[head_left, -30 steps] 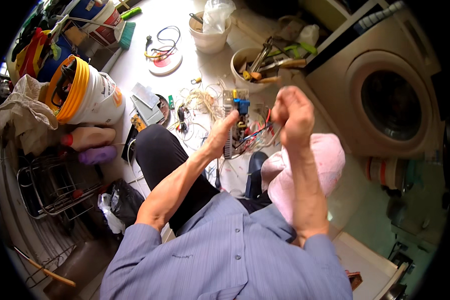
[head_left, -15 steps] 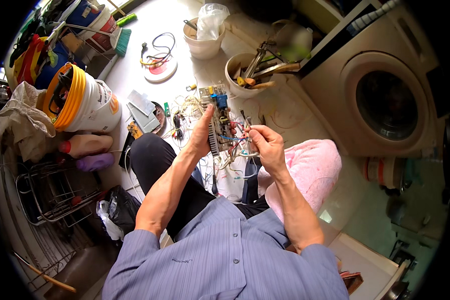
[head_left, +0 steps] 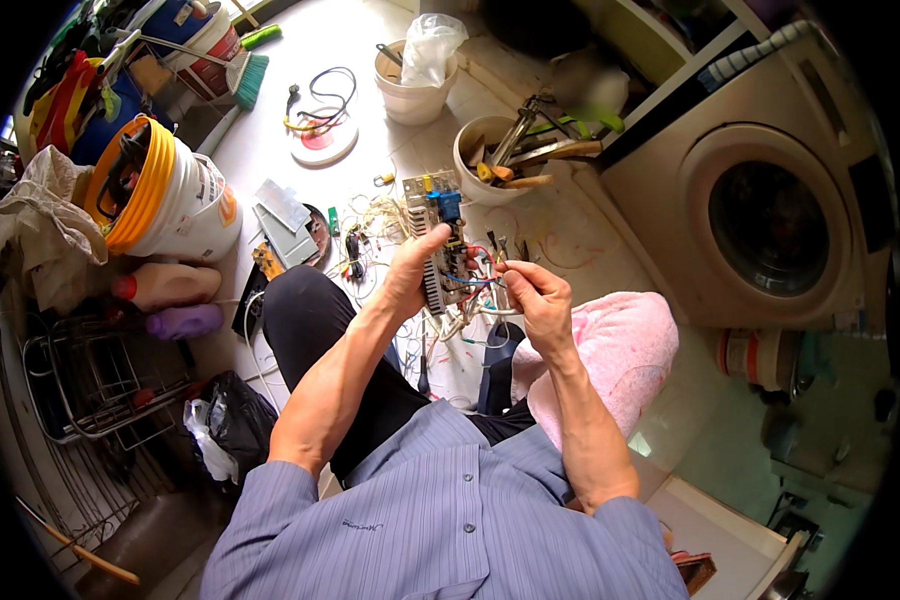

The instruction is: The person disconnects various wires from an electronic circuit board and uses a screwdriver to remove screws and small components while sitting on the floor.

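Observation:
My left hand point(head_left: 411, 270) grips a circuit board point(head_left: 440, 225) by its left side, thumb laid over the top. The board carries a finned metal heat sink, blue and black components, and a tangle of wires on its right and lower edges. Thumb and fingers of my right hand point(head_left: 538, 296) are pinched on the wires point(head_left: 490, 280) beside the board's right edge, among red, blue and white strands. Exactly which wire is between the fingertips is too small to make out. Below the board, a dark screwdriver-like tool point(head_left: 424, 378) points down between my legs.
Loose wires point(head_left: 380, 222) and grey metal covers point(head_left: 288, 232) lie left of the board. Ahead stand a tool bucket point(head_left: 467, 150), a white bucket point(head_left: 410, 98) and a coiled cable point(head_left: 335, 95). A washing machine point(head_left: 660, 215) is at right; a pink towel point(head_left: 625, 350) covers my right knee.
The whole view has shifted slightly. My left hand still grips the board, and my right fingers stay pinched at the wires, a little lower against the board.

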### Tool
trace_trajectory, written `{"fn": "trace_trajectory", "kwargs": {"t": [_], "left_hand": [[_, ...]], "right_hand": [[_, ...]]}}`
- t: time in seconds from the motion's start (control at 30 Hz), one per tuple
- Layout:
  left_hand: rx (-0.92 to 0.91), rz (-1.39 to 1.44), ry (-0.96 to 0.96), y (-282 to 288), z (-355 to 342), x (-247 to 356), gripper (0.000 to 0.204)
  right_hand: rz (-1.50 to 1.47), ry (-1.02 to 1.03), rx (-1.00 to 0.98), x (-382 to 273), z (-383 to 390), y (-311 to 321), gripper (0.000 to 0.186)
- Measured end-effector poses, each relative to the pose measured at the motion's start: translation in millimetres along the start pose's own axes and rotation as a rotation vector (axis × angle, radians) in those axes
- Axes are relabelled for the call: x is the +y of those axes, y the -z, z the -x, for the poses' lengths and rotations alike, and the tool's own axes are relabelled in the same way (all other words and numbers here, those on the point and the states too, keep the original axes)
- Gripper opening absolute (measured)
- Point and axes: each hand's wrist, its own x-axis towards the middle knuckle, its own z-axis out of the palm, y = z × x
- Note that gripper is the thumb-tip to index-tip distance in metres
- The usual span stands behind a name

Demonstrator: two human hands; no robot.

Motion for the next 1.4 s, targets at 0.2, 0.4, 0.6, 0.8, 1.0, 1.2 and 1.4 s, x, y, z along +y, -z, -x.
{"fn": "trace_trajectory", "kwargs": {"t": [0.2, 0.4, 0.6, 0.8, 1.0, 1.2, 1.4], "left_hand": [[-0.037, -0.067, 0.022, -8.0, 4.2, 2.1, 0.042], [-0.016, -0.122, -0.020, -3.1, 0.3, -4.7, 0.036], [0.000, -0.162, -0.012, -5.7, -0.8, -6.4, 0.032], [0.041, -0.164, -0.019, -15.9, 4.6, -4.0, 0.022], [0.058, -0.096, 0.012, -4.1, -0.1, -8.4, 0.042], [0.153, -0.049, -0.042, -3.8, -2.6, -8.3, 0.049], [0.005, 0.080, 0.022, 9.5, -6.8, -11.1, 0.065]], "right_hand": [[0.159, 0.017, -0.004, 0.1, -0.4, -7.4, 0.016], [0.164, -0.064, -0.026, 0.1, -2.7, -6.6, 0.017], [0.084, -0.104, -0.034, 0.8, -3.6, -3.0, 0.017], [-0.058, -0.104, -0.012, 5.7, -6.4, -0.7, 0.017], [-0.003, -0.109, 0.034, 10.8, -9.9, 6.7, 0.018], [0.964, 0.560, 0.320, -16.4, -7.5, -15.1, 0.032], [1.120, 0.718, -0.049, -9.4, -9.0, -32.3, 0.016]]}}
